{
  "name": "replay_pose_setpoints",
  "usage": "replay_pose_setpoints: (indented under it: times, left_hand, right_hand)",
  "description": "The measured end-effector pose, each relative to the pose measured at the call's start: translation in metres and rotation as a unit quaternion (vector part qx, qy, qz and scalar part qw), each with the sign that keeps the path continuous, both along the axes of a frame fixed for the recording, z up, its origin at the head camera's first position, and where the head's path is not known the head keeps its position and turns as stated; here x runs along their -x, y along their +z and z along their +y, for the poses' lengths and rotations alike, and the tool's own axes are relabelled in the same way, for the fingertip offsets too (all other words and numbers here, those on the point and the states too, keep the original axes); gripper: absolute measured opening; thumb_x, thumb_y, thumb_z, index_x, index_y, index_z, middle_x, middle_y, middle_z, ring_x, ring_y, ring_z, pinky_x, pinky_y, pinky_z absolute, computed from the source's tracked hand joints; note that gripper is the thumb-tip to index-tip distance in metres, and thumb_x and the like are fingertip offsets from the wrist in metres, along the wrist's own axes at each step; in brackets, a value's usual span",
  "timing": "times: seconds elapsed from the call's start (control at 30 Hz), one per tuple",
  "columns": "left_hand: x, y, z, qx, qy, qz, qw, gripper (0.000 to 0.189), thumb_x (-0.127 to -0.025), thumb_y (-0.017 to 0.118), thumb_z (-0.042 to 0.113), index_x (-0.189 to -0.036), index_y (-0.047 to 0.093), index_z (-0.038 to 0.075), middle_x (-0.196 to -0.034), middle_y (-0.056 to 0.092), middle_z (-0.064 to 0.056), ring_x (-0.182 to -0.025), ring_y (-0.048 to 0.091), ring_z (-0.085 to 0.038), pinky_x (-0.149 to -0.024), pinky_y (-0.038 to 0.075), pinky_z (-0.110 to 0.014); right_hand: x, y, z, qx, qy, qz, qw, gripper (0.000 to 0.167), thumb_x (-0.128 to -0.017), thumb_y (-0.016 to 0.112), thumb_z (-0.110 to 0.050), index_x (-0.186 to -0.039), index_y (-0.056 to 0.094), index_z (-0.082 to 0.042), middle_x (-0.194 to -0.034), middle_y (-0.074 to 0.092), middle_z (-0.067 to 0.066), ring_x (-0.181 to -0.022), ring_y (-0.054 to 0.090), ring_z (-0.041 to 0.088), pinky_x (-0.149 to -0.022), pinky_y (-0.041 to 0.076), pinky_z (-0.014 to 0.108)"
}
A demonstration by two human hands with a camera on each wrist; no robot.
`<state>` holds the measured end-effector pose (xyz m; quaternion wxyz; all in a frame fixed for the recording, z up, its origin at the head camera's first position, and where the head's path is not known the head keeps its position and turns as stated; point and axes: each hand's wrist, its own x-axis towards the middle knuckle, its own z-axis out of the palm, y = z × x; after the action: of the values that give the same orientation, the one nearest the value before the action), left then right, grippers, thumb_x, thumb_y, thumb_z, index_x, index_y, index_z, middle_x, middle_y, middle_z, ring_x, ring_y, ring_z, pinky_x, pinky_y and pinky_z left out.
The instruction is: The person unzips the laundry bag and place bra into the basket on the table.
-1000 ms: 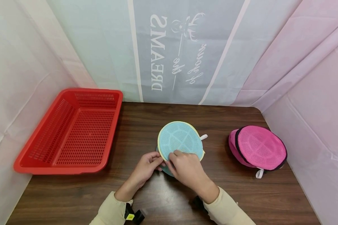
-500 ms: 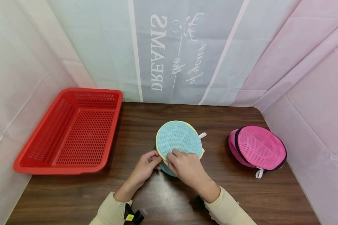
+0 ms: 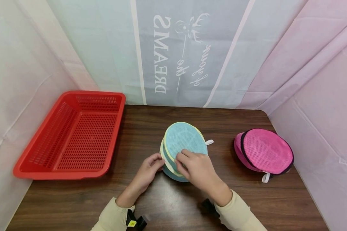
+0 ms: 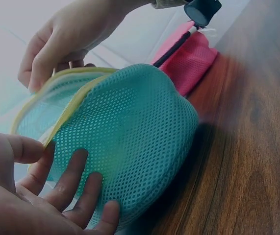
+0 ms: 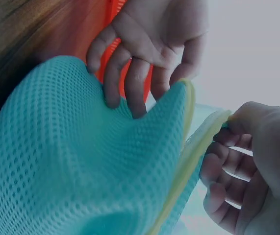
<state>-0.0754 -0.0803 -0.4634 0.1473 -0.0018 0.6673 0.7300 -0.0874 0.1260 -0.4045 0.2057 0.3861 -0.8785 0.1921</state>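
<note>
A round light-blue mesh laundry bag (image 3: pixel 185 138) with yellow trim stands on the table in the head view, its zip partly undone along the near side. My left hand (image 3: pixel 148 170) pinches the yellow edge of its body between thumb and index finger, while the other fingers lie along the mesh side (image 4: pixel 125 142). At the front my right hand (image 3: pixel 198 166) pinches the lid's trim (image 5: pixel 206 134) and holds it up, apart from the body. A gap shows between the two yellow edges. A white loop (image 3: pixel 209 142) sticks out on the bag's right.
A red plastic basket (image 3: pixel 121 128) stands at the left of the brown wooden table (image 3: pixel 144 122). A pink mesh laundry bag (image 3: pixel 267 150) with black trim sits at the right. Printed cloth (image 3: pixel 173 57) hangs behind, with pale cloth at both sides.
The right hand has moved slightly right with the lid's edge. The lid has lifted away from the body, and the opening at the near left has widened. The left hand has stayed nearly in place.
</note>
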Motion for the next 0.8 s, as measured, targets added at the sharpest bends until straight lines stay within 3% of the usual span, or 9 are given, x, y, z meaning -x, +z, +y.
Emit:
replay_pose_setpoints:
  times: [0.27, 0.6, 0.8]
  left_hand:
    - [-0.002, -0.001, -0.002, -0.007, 0.01, -0.001, 0.9999, 0.019, -0.103, 0.053, 0.007, -0.109, 0.059, -0.009, -0.101, 0.061, -0.004, -0.096, 0.059, -0.011, -0.092, 0.052, -0.038]
    - [-0.005, -0.001, -0.005, -0.028, 0.016, 0.003, 0.9995, 0.02, -0.104, 0.053, 0.007, -0.11, 0.057, -0.012, -0.105, 0.062, -0.008, -0.1, 0.061, -0.011, -0.096, 0.052, -0.04]
    - [-0.005, 0.0, -0.007, -0.041, 0.026, -0.004, 0.9988, 0.018, -0.104, 0.051, 0.005, -0.111, 0.058, -0.01, -0.107, 0.063, -0.008, -0.101, 0.063, -0.012, -0.096, 0.052, -0.042]
  right_hand:
    - [0.002, 0.007, 0.011, 0.054, -0.002, -0.018, 0.9984, 0.013, -0.096, 0.064, -0.018, -0.083, 0.063, -0.019, -0.078, 0.055, -0.01, -0.061, 0.047, -0.001, -0.05, 0.039, 0.018]
    - [0.004, 0.018, 0.027, 0.123, -0.01, -0.032, 0.9918, 0.02, -0.102, 0.059, -0.023, -0.083, 0.062, -0.018, -0.084, 0.058, -0.008, -0.063, 0.052, 0.006, -0.053, 0.042, 0.019]
    - [0.005, 0.024, 0.034, 0.163, -0.019, -0.033, 0.986, 0.019, -0.102, 0.059, -0.022, -0.085, 0.064, -0.015, -0.087, 0.058, -0.004, -0.067, 0.053, 0.011, -0.062, 0.048, 0.021]
